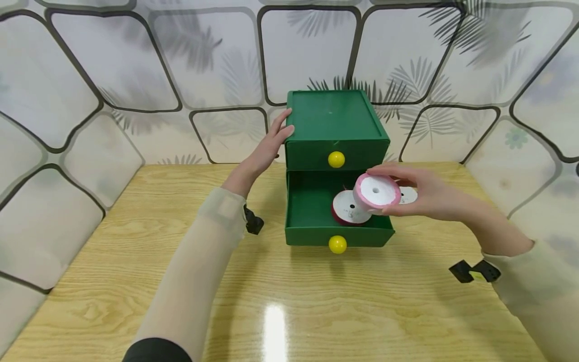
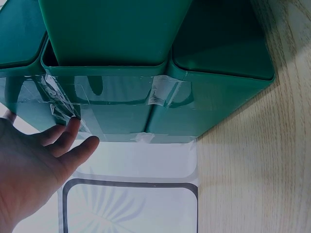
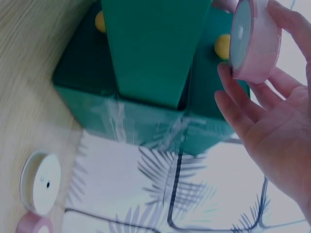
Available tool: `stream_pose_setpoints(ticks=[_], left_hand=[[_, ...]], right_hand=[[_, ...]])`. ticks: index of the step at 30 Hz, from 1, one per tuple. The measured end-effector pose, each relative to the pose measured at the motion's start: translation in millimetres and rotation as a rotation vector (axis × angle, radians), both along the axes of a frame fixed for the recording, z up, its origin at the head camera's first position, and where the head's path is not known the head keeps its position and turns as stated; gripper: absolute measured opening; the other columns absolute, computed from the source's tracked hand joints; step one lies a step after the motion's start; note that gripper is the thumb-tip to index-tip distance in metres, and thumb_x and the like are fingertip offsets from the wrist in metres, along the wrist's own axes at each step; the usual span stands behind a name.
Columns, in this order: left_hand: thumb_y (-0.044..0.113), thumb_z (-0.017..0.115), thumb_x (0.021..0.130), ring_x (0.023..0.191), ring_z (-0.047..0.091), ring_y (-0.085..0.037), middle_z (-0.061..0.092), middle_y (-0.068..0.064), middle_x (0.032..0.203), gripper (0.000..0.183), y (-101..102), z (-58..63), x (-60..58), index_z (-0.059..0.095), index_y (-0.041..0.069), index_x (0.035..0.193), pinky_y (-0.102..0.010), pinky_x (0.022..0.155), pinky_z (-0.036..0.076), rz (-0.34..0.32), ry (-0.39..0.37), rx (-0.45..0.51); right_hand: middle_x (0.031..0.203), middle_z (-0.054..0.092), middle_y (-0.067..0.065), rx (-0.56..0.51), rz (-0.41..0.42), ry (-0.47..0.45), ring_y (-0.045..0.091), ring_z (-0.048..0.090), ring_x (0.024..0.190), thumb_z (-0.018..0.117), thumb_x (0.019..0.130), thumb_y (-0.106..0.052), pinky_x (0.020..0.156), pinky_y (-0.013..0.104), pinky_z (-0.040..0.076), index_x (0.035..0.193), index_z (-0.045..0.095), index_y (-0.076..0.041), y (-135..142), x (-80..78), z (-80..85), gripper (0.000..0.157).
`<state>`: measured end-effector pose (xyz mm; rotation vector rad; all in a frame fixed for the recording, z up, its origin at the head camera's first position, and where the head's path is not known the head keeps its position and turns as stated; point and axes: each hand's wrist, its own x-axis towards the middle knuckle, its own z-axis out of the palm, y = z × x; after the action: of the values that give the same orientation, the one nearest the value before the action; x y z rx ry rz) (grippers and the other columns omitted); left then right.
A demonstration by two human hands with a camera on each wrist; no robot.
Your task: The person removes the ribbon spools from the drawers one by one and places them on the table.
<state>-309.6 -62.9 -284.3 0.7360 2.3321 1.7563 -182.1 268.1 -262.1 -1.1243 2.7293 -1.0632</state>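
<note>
My right hand (image 1: pixel 420 193) pinches a pink ribbon spool (image 1: pixel 375 191) between thumb and fingers, above the right part of a pulled-out drawer (image 1: pixel 307 203). The spool has a white round face with a small centre hole. Inside the drawer lies a dark red ribbon spool (image 1: pixel 349 207) with a white label, partly covered by the pink one. This drawer is the middle one of a green three-tier cabinet (image 1: pixel 334 115). Fingers of my left hand (image 1: pixel 271 141), fairly straight, touch the cabinet's upper left side; in the left wrist view they reach the taped side wall (image 2: pixel 121 114).
Yellow round knobs (image 1: pixel 337 245) sit on the drawer fronts. Right of the cabinet, a white-faced spool (image 3: pixel 46 184) and a pink spool (image 3: pixel 35 224) stand on the wooden table (image 1: pixel 135 251). A patterned wall covering (image 1: pixel 217 55) rises behind the cabinet.
</note>
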Motion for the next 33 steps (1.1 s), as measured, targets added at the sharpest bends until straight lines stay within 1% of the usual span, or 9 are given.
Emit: stream_pose_setpoints(ticks=[5, 8, 14, 17, 23, 28, 30, 31, 33], left_hand=[[0.044, 0.033, 0.103, 0.140, 0.027, -0.030, 0.017, -0.007, 0.159, 0.060, -0.1, 0.0, 0.2, 0.007, 0.037, 0.156, -0.062, 0.102, 0.024, -0.001, -0.001, -0.002], [0.044, 0.033, 0.103, 0.140, 0.028, -0.030, 0.017, -0.006, 0.159, 0.060, -0.4, -0.2, -0.2, 0.007, 0.037, 0.157, -0.062, 0.102, 0.024, -0.001, -0.001, -0.002], [0.045, 0.033, 0.102, 0.139, 0.028, -0.030, 0.018, -0.006, 0.159, 0.061, -0.3, -1.1, -0.9, 0.007, 0.037, 0.156, -0.062, 0.102, 0.024, -0.003, -0.002, -0.003], [0.045, 0.034, 0.102, 0.139, 0.029, -0.029, 0.018, -0.005, 0.158, 0.061, -0.3, -0.7, -0.5, 0.007, 0.037, 0.156, -0.062, 0.102, 0.024, -0.003, 0.000, -0.001], [0.044, 0.034, 0.103, 0.138, 0.030, -0.030, 0.019, -0.006, 0.158, 0.061, -0.3, -0.3, -0.4, 0.007, 0.036, 0.157, -0.062, 0.102, 0.024, -0.004, -0.001, 0.012], [0.044, 0.034, 0.103, 0.138, 0.030, -0.030, 0.019, -0.006, 0.158, 0.061, 0.3, -1.5, -1.3, 0.007, 0.036, 0.157, -0.063, 0.102, 0.024, -0.013, -0.002, 0.016], [0.044, 0.034, 0.103, 0.138, 0.030, -0.030, 0.019, -0.006, 0.158, 0.061, 0.3, -1.3, -0.9, 0.007, 0.036, 0.157, -0.063, 0.103, 0.024, -0.012, -0.001, 0.015], [0.044, 0.034, 0.103, 0.138, 0.030, -0.030, 0.020, -0.006, 0.158, 0.061, 0.1, -1.1, -0.4, 0.007, 0.036, 0.157, -0.063, 0.103, 0.024, -0.011, -0.001, 0.015], [0.044, 0.034, 0.103, 0.139, 0.030, -0.030, 0.020, -0.006, 0.158, 0.061, -0.4, -0.7, 0.1, 0.007, 0.036, 0.157, -0.063, 0.103, 0.023, -0.011, -0.001, 0.018]], right_hand=[[0.130, 0.056, -0.001, 0.005, -0.048, 0.044, 0.007, 0.050, 0.109, 0.082, 0.075, -0.002, 0.088, 0.014, 0.041, 0.140, 0.053, -0.012, 17.9, 4.8, -0.5, 0.072], [0.131, 0.055, -0.005, -0.001, -0.085, 0.059, 0.005, 0.050, 0.109, 0.083, 0.074, 0.000, 0.087, 0.012, 0.040, 0.140, 0.054, -0.012, 28.7, 7.0, -3.8, 0.074], [0.129, 0.053, -0.015, -0.046, -0.156, 0.060, 0.004, 0.050, 0.106, 0.082, 0.069, 0.009, 0.084, 0.010, 0.040, 0.137, 0.055, -0.004, 53.1, 11.7, -17.7, 0.074], [0.129, 0.052, -0.017, -0.055, -0.176, 0.060, 0.002, 0.049, 0.106, 0.082, 0.070, 0.009, 0.084, 0.008, 0.039, 0.137, 0.054, -0.001, 66.2, 11.9, -26.7, 0.074], [0.127, 0.053, -0.018, -0.068, -0.205, 0.016, -0.002, 0.052, 0.105, 0.081, 0.073, 0.007, 0.082, 0.008, 0.041, 0.137, 0.052, 0.003, 84.5, 8.0, -46.9, 0.070], [0.128, 0.049, -0.021, -0.049, -0.271, -0.061, -0.008, 0.053, 0.102, 0.080, 0.076, 0.002, 0.078, 0.010, 0.044, 0.138, 0.052, -0.001, 95.1, 8.2, -62.4, 0.068], [0.131, 0.046, -0.020, -0.034, -0.296, -0.100, -0.007, 0.054, 0.101, 0.080, 0.077, 0.000, 0.076, 0.014, 0.047, 0.138, 0.052, -0.003, 98.2, 8.0, -67.7, 0.067], [0.134, 0.046, -0.016, -0.024, -0.308, -0.118, -0.004, 0.055, 0.101, 0.080, 0.078, -0.002, 0.074, 0.015, 0.048, 0.138, 0.052, -0.004, 99.3, 7.8, -70.1, 0.067], [0.136, 0.049, -0.002, 0.008, -0.327, -0.147, 0.009, 0.059, 0.101, 0.080, 0.079, -0.004, 0.072, 0.019, 0.050, 0.138, 0.051, -0.001, 102.0, 7.0, -74.5, 0.065]])
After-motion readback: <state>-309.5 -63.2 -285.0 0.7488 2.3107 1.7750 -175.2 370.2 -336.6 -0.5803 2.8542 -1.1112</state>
